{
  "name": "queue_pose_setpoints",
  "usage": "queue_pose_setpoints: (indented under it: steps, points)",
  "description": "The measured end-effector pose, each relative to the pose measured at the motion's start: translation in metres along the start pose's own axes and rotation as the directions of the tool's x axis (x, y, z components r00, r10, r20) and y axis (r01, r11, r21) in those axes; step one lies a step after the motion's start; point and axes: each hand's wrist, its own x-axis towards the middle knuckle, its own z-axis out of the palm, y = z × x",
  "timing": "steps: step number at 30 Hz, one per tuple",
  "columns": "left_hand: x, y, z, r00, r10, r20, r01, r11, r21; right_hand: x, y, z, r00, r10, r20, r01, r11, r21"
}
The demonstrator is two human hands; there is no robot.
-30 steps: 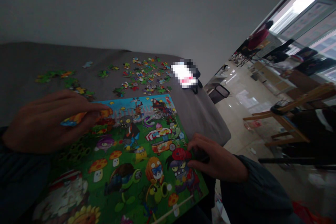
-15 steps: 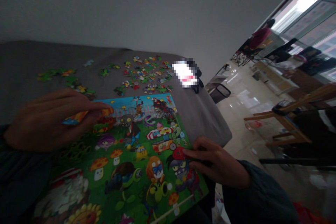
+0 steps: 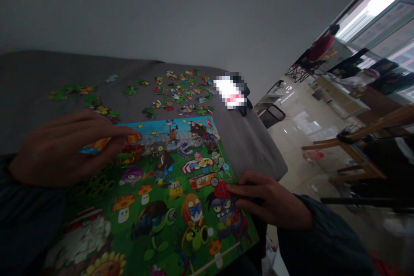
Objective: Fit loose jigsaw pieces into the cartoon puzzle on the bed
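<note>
1. Two bare hands work over a jigsaw puzzle (image 3: pixel 168 207) printed with cartoon plants and zombies, which lies on a grey cloth-covered surface (image 3: pixel 255 146). Its far edge sits just short of a scattered heap of loose puzzle pieces (image 3: pixel 183 90).
2. The left grip (image 3: pixel 61 148) is pressed together, thumb and fingers pinching a long orange-and-blue puzzle strip (image 3: pixel 97 145) above the puzzle's upper left part, beside a patch of open piece outlines (image 3: pixel 93 185).
3. The right grip (image 3: pixel 268 200) is curled at the puzzle's lower right edge, its fingers (image 3: pixel 239 189) by a red-capped zombie figure (image 3: pixel 221 189). A dark shape lies under them, but in this dim light I cannot tell whether they pinch anything.
4. Risks: the strip's long shape could catch on neighbouring pieces and lift them if it is pressed in at an angle. Pressure from the right grip at the edge could shift the puzzle or loosen pieces there. A sweeping sleeve could scatter the loose pieces, and those nearest the surface's far edge could drop off. The poor light could also lead to a wrong match of colours.
</note>
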Motion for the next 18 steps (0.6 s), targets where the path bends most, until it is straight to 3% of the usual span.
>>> queue_pose_setpoints:
  steps: [11, 18]
  points:
    - [0.0028, 0.0023, -0.0014, 0.999, -0.04, -0.025, 0.039, 0.999, -0.025, 0.0092, -0.0001, -0.007, 0.999, -0.016, 0.046, 0.018, 0.998, -0.057]
    - [0.0013, 0.0006, -0.0019, 1.0, -0.011, -0.017, 0.011, 1.0, -0.016, 0.0072, 0.0018, -0.0041, 1.0, -0.019, 0.018, 0.02, 0.999, -0.033]
